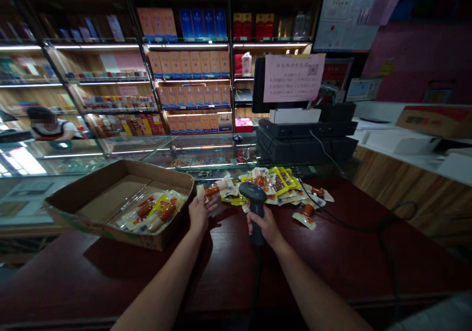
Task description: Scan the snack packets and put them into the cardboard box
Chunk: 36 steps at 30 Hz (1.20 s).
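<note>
My left hand [199,214] pinches a sealed sausage packet [217,189] beside the cardboard tray [110,205]; my right hand [265,226] clenches a corded barcode scanner [253,198] near the loose packets [276,188] on the bench [332,272]. Its cord [255,277] could snag them, dragging some off.

Barcode scanner [254,208] matte black. Snack packets [283,186] clear-white, yellow borders, orange-red sausage filling. Bench [221,277] dark maroon, faint wood grain. Cardboard box [121,179] plain brown, green print along lower edge. Paper notice [294,77] pale pink, dark text. Shelf cartons [195,65] orange, some blue.
</note>
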Tool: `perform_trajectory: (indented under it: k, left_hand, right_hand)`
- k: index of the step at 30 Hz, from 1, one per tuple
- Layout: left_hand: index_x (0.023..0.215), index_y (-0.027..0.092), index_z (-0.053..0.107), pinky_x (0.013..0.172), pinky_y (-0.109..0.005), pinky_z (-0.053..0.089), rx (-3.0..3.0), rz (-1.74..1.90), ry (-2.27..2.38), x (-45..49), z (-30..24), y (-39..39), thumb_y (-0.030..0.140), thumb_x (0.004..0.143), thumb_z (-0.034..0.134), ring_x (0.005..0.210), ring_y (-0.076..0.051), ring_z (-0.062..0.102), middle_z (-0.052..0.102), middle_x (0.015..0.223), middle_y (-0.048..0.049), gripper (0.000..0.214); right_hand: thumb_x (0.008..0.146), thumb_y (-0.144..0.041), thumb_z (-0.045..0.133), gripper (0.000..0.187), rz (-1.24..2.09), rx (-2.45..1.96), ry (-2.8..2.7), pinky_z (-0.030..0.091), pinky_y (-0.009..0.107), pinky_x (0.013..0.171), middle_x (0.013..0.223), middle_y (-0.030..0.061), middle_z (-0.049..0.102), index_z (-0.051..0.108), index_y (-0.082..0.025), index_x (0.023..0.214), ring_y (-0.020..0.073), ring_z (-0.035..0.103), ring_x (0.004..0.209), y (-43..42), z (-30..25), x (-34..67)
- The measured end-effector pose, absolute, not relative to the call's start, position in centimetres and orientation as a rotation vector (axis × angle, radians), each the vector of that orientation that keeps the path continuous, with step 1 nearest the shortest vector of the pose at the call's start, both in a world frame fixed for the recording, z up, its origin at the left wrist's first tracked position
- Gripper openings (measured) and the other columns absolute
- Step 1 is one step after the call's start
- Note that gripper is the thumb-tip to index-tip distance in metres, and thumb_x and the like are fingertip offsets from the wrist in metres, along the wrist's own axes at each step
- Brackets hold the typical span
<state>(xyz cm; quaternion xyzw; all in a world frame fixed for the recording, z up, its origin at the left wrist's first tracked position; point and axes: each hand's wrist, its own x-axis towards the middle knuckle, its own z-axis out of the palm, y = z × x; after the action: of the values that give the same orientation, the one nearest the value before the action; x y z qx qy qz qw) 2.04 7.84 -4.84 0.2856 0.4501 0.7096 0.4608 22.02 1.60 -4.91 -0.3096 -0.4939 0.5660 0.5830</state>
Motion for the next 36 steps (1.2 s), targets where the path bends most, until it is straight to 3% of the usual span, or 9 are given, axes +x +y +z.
perform_trajectory:
  k: [4,13,21,26,33,36]
  left_hand:
    - [0.096,0.014,0.051,0.056,-0.025,0.054,0.712,1.728,0.994,1.5,-5.9,6.3,0.029,0.080,0.056,0.069,-0.019,0.069,0.064,0.086,-0.0063,0.022]
    - [0.087,0.015,0.051,0.064,-0.031,0.056,0.794,1.786,0.895,1.0,-7.3,7.1,0.042,0.068,0.066,0.078,-0.025,0.069,0.062,0.077,-0.0028,0.037]
    - [0.088,0.014,0.053,0.061,-0.031,0.056,0.805,1.793,0.862,1.4,-7.2,7.0,0.043,0.066,0.067,0.072,-0.023,0.069,0.067,0.081,-0.0067,0.039]
    - [0.084,0.014,0.052,0.058,-0.030,0.056,0.774,1.813,0.882,1.2,-7.3,6.9,0.045,0.063,0.069,0.068,-0.022,0.069,0.064,0.071,-0.0021,0.041]
    - [0.091,0.013,0.053,0.055,-0.026,0.055,0.802,1.811,0.857,1.7,-4.0,5.5,0.040,0.067,0.066,0.067,-0.020,0.068,0.065,0.080,-0.0052,0.038]
    - [0.090,0.015,0.050,0.059,-0.026,0.056,0.828,1.883,0.860,0.8,-1.3,4.2,0.036,0.073,0.061,0.069,-0.018,0.068,0.063,0.076,-0.0021,0.029]
  right_hand:
    - [0.068,-0.037,0.066,0.039,1.395,-0.741,-1.187,0.044,0.023,0.034,0.055,-0.0059,0.056,0.049,-0.017,0.096,0.0101,0.050,0.036,1.3,-4.9,21.9]
    - [0.067,-0.035,0.066,0.038,1.431,-0.828,-1.201,0.044,0.022,0.033,0.052,-0.0069,0.055,0.048,-0.017,0.095,0.0098,0.050,0.034,1.5,-5.0,21.8]
    - [0.067,-0.035,0.066,0.034,1.431,-0.822,-1.191,0.044,0.021,0.033,0.052,-0.0072,0.055,0.048,-0.017,0.090,0.0088,0.049,0.034,1.2,-4.6,21.8]
    - [0.066,-0.035,0.067,0.036,1.434,-0.811,-1.176,0.044,0.022,0.033,0.052,-0.0066,0.055,0.049,-0.017,0.091,0.0095,0.049,0.034,1.2,-4.7,21.8]
    - [0.065,-0.036,0.068,0.040,1.418,-0.771,-1.104,0.045,0.022,0.034,0.053,-0.0062,0.055,0.050,-0.016,0.095,0.0093,0.049,0.035,1.3,-4.6,21.3]
    - [0.066,-0.035,0.068,0.037,1.423,-0.732,-1.110,0.045,0.022,0.034,0.055,-0.0056,0.056,0.051,-0.017,0.093,0.0091,0.049,0.037,0.8,-3.4,20.6]
